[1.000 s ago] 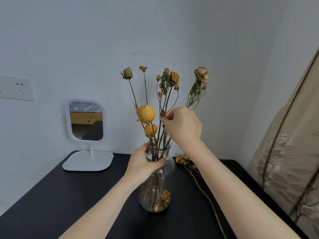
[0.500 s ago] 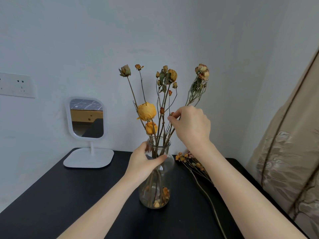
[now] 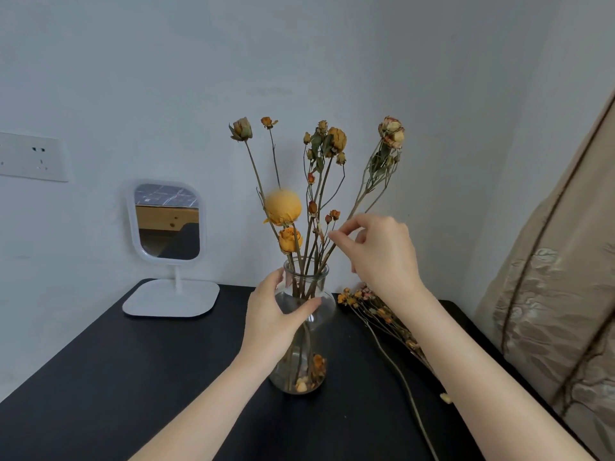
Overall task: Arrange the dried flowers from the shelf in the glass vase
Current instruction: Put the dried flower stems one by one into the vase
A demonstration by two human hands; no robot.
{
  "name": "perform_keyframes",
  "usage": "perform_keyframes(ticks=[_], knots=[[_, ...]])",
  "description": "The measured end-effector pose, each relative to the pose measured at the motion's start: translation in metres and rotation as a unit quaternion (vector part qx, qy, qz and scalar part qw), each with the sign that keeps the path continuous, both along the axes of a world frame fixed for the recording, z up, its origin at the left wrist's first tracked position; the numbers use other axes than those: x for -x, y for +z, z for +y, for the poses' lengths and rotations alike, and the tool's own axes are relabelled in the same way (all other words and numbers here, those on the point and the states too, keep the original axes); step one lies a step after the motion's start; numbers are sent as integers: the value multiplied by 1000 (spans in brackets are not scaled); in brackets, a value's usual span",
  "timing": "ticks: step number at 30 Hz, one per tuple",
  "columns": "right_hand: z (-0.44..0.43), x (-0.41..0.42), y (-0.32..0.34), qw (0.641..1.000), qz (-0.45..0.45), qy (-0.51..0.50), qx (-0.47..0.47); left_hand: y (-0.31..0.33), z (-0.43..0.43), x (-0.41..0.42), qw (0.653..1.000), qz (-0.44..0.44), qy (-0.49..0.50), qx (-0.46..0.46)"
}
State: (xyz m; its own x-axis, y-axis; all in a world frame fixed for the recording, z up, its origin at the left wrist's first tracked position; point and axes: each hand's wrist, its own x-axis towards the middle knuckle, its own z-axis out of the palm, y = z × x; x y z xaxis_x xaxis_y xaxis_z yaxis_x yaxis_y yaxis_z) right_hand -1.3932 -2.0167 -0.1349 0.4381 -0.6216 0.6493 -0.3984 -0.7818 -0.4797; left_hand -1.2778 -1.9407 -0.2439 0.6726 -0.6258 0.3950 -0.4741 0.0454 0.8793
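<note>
Your left hand [image 3: 276, 316] grips the glass vase [image 3: 321, 331] at its neck and shoulder, the thumb on the side near you and the fingers curled round the far side. The vase stands upright on the black table [image 3: 133, 377], about in the middle of it, and the dried flowers [image 3: 283, 211] stand in it with their stems spread like a fan; some fallen petals lie at its bottom. Your right hand [image 3: 379, 254] is raised just to the right of the stems, above the vase mouth, and its thumb and forefinger are closed in a pinch on a thin stem [image 3: 357, 201] that leans to the right. A loose bunch [image 3: 376, 311] of small dried flowers lies flat on the table behind your right wrist, near the vase but not touching it. A white mirror [image 3: 168, 221] stands at the back left, a wall socket [image 3: 33, 156] is above it on the left, and a beige curtain [image 3: 559, 294] hangs at the right.
</note>
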Motion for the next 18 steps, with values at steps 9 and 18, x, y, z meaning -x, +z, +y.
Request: perform_keyframes(ticks=[9,18], knots=[[-28,49,-56,989,12,9,-147,-51,29,67,996,-65,-6,52],[-71,115,-115,952,59,-69,-293,-67,-23,116,958,-64,-172,-218]])
